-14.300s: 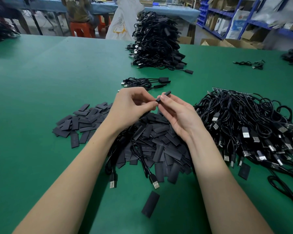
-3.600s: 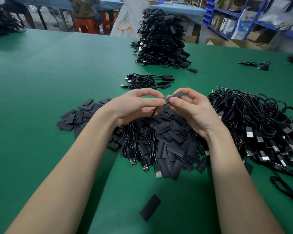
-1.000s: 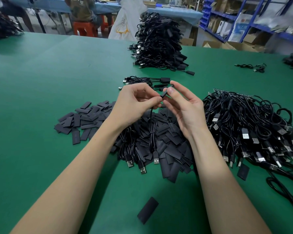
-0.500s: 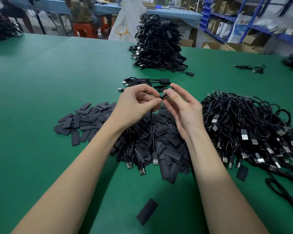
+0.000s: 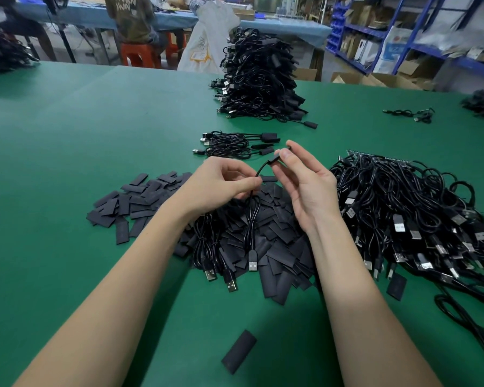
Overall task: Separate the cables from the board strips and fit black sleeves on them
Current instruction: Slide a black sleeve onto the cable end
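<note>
My left hand point(image 5: 221, 184) pinches a black cable point(image 5: 251, 219) between thumb and forefinger; the cable hangs down and ends in a USB plug point(image 5: 252, 262). My right hand point(image 5: 302, 182) pinches the cable's upper end, which carries a black sleeve point(image 5: 278, 157), between thumb and fingertips. Both hands are above a heap of flat black sleeves point(image 5: 263, 247). To the right lies a tangle of cables on green board strips point(image 5: 419, 216).
A tall stack of sleeved cables point(image 5: 259, 79) stands at the back, with a few sleeved cables point(image 5: 235, 145) lying in front of it. One loose sleeve point(image 5: 238, 351) lies near the table's front edge. A person sits at a far table behind.
My hands have drawn slightly apart. The right hand moved up and right with the sleeved end, so a short arc of cable now shows between the two hands.
</note>
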`<state>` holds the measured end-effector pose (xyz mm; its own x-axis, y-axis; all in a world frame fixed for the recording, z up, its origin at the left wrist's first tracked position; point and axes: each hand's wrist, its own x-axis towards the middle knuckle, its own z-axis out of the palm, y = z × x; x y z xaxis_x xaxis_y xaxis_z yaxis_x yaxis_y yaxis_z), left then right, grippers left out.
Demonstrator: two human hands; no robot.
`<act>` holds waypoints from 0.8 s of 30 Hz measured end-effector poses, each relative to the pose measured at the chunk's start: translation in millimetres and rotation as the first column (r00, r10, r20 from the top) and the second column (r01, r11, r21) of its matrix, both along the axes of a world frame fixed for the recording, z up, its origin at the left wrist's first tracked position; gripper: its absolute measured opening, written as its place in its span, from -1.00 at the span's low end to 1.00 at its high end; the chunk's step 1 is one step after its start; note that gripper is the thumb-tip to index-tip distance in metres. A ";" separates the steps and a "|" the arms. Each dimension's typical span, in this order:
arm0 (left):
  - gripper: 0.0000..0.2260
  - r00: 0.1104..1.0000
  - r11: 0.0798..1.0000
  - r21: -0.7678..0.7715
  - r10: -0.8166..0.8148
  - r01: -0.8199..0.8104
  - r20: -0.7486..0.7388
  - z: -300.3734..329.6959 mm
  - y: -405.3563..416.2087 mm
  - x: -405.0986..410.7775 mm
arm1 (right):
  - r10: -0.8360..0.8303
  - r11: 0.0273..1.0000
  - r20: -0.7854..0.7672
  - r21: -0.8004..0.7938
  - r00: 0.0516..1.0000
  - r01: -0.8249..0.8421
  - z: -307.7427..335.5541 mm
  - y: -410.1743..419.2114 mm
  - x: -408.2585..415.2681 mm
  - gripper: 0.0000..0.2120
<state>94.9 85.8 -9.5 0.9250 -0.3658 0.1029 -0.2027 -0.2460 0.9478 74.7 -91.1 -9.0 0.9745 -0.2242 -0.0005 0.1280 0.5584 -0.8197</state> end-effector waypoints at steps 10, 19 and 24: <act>-0.89 0.999 0.998 -0.062 0.010 -0.013 -0.044 -3.1 -3.8 1.0 | 0.051 0.998 0.008 -0.045 0.999 -0.050 1.5 -1.7 -0.7 -0.75; -0.88 0.988 0.986 -0.103 0.117 -0.128 -0.102 19.0 -16.5 7.0 | -0.029 0.997 -0.127 -0.071 0.991 0.020 -1.1 -13.3 0.9 -0.81; -0.87 0.984 0.919 0.364 0.107 -0.153 0.143 51.5 -27.7 58.2 | -0.021 0.997 -0.183 -0.082 0.983 0.006 -2.3 -13.6 0.3 -0.76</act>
<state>153.1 58.1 42.0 0.9565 -0.2761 0.0940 -0.2495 -0.6078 0.7539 75.0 -104.7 -11.3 0.9565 -0.2436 -0.1606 -0.0220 0.4888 -0.8721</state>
